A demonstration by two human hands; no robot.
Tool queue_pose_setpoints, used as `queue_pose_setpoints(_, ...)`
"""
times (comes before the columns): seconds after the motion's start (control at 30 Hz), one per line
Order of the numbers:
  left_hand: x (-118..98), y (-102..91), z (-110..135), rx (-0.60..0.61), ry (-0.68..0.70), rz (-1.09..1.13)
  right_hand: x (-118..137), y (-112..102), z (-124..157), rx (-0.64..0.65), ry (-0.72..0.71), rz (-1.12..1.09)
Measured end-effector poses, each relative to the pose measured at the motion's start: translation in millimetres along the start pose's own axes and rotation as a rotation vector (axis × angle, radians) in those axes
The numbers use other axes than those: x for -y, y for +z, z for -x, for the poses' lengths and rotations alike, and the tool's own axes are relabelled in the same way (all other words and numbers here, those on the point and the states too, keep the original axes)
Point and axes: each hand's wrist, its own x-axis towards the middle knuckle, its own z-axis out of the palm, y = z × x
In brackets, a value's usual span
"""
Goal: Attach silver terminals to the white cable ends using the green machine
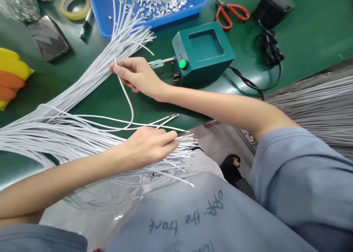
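My right hand pinches the end of one white cord, which loops down toward my left hand. My left hand rests on a big bundle of white cords, its fingers closed around several cord ends near the table's front edge. The bundle fans up to a blue tray holding small metal pieces. A green box machine with a green button stands just right of my right hand, its metal tip pointing at that hand.
Red-handled scissors, a black adapter with its cable, a tape roll, a phone and a yellow-orange object lie on the green table. More grey-white cords lie at right.
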Motion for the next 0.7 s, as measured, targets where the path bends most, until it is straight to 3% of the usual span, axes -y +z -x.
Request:
queue_pose_setpoints(0.2,-2.6,6.8,3.6,0.03,-0.094,-0.082,0.9,-0.2,0.5,-0.033,0.048,0.007)
queue_pose_setpoints(0.5,-7.9,4.3,-0.6,0.101,-0.072,-0.163,-1.2,2.3,-2.1,-0.039,0.045,0.023)
queue_pose_setpoints(0.6,-7.2,5.5,-2.0,-0.004,-0.123,-0.014,-4.9,2.5,-3.2,-0.042,0.033,0.011)
queue_pose_setpoints(0.7,-5.1,-1.3,-4.3,-0.176,-0.287,0.327,-9.9,1.2,-3.4,-0.033,0.005,0.003)
